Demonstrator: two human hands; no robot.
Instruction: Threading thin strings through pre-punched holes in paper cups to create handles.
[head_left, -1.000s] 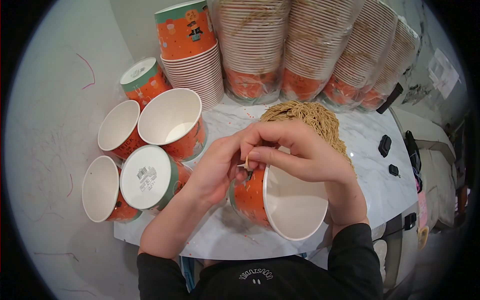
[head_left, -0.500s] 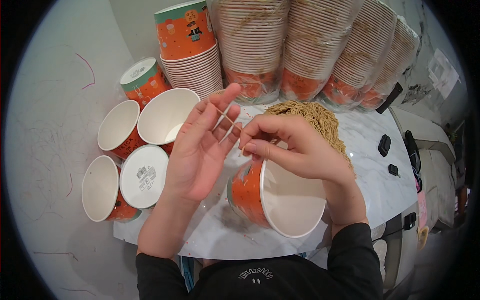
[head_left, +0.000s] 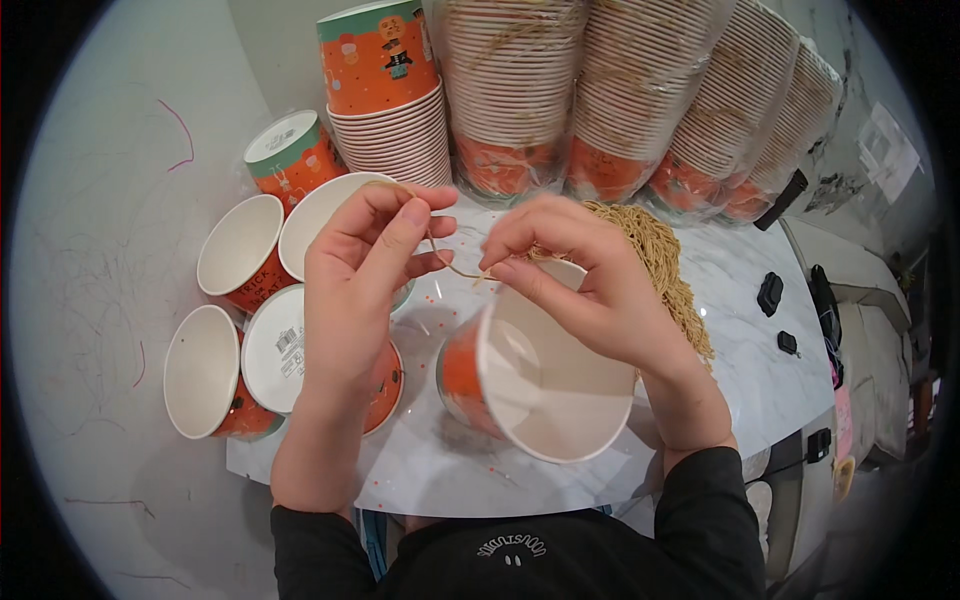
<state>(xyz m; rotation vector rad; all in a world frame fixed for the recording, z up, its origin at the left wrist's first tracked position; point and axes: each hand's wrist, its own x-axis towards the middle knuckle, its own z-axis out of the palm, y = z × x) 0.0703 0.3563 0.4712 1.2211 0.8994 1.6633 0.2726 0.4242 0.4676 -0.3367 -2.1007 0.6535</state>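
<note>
Probably light and limp, the string (head_left: 458, 270) suits holding near its ends, the left hand (head_left: 352, 250) pinching it closed-fingered at ten o'clock, the right hand (head_left: 580, 270) likewise at four.

Left hand (head_left: 365, 245) is pinching a thin tan cord (head_left: 455, 268) between thumb and fingers; right hand (head_left: 580, 280) is gripping it farther along, cord sagging slightly between them. Below the right hand, an orange tub (head_left: 550, 390) is lying tilted, white inside showing; hand-tub contact is unclear. A cord bundle (head_left: 660, 275) is lying behind the right hand on the marble table (head_left: 740, 390). Loose tubs (head_left: 208, 370) are crowding the left side, some showing mouths, some bases. Wrapped stacks (head_left: 510, 90) are standing at the back, a bare stack (head_left: 390, 145) beside them. Two small black objects (head_left: 769, 294) are lying at right.
</note>
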